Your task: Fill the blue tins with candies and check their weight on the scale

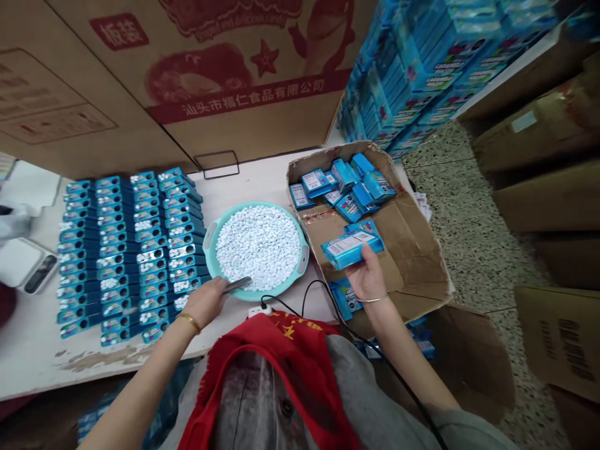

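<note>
My left hand (206, 303) is closed around a metal scoop (238, 285), whose end reaches over the near rim of a turquoise basin (212, 240). White candy pieces (259, 247) fill the basin. Over the shallow cardboard box at the right, my right hand (368, 275) grips a blue candy box (352, 249), its white label facing up. More blue boxes (360, 197) lie heaped at the far end of that cardboard box (417, 250). Left of the basin, several columns of blue dispensers (152, 253) stand on the table, many with white pieces showing on top.
A large printed carton (210, 75) stands along the back of the table. Blue packs (422, 69) are stacked high at the back right. A white scale (28, 265) sits at the left edge. A black cable (319, 284) runs past the basin. Brown cartons (557, 337) line the right floor.
</note>
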The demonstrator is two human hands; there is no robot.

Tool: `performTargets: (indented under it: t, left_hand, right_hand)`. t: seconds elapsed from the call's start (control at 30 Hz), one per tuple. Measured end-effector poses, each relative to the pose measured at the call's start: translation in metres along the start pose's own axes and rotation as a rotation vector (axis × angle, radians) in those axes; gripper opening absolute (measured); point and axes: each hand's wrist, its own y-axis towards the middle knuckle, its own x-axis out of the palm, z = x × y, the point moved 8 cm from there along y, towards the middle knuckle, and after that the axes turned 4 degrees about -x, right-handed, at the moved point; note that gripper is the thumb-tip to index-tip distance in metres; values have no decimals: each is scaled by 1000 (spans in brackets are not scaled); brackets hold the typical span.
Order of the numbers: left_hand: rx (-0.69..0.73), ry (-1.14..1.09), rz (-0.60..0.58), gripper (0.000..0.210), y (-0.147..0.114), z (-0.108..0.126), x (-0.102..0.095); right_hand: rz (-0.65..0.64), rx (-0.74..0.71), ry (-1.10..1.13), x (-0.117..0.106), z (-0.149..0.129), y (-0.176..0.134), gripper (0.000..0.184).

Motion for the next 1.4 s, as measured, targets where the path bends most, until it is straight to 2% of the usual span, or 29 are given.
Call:
performTargets:
  t: [0.1, 0.23, 0.37, 0.47, 0.67, 0.83, 0.97, 1.13, 1.27, 1.4]
  left_hand:
    - [-75, 25, -74, 15, 18, 13, 12]
    - [-108, -60, -3, 14, 47, 34, 31]
    - [-136, -165, 110, 17, 80, 51, 42]
    - [-146, -237, 168, 19, 95, 57, 45]
    - [-125, -348, 244, 23, 97, 52, 44]
    - [-68, -412, 275, 28, 104, 56, 39]
    - [13, -446, 281, 25, 90, 46, 19]
    - [177, -438, 288, 23, 41, 28, -38]
    - [327, -354, 267, 24, 3, 36, -85]
    - [380, -223, 160, 22, -9, 56, -106]
  right_hand:
    - [-41, 234, 292, 32, 16, -19, 51]
    - [-70, 395, 371, 51, 29, -43, 54]
    - [-70, 452, 329, 54, 41, -66, 59]
    - [-69, 509, 287, 52, 54, -79, 53]
    - [-71, 632, 300, 53, 78, -88, 50]
    - [-53, 744, 319, 66, 95, -92, 46]
    - [40, 706, 381, 68, 102, -86, 36]
    - [96, 687, 439, 70, 114, -73, 38]
    - [130, 687, 444, 78, 123, -63, 42]
    - [61, 654, 456, 94, 124, -55, 40]
